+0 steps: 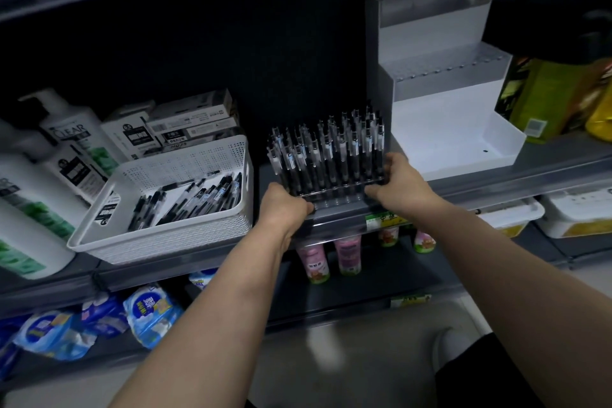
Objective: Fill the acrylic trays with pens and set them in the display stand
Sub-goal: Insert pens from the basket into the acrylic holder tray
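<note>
1. Nearest, two bare forearms reach up from the bottom edge towards the grey metal shelf (496,182).
2. The left hand (285,205) grips the left near corner of the clear acrylic tray (334,194), fingers curled around its edge.
3. The right hand (395,184) holds the tray's right end, thumb on the side, fingers wrapped at the near edge.
4. The tray sits at the shelf's front edge, packed with upright black-and-clear pens (328,149).
5. Left of it, a white perforated plastic basket (185,228) holds loose pens lying flat.
6. Farther right stands the white stepped display stand (440,103), just beside the tray.
7. Far left are white shampoo bottles (71,132).
</note>
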